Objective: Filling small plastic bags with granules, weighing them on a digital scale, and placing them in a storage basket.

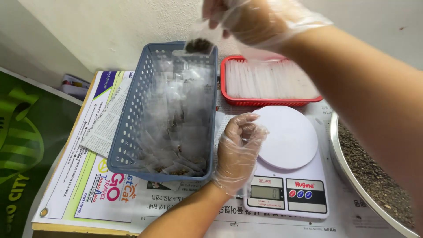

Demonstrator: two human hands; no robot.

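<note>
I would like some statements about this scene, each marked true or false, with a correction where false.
1. The right hand holds a small clear packet above the blue basket. True.
2. The red tray is empty. False: it holds a stack of clear bags.
3. The left hand rests beside the white scale. True.
4. The scale's round plate carries a bag. False: it is bare.
5. Both hands are bare. False: they wear clear gloves.
</note>
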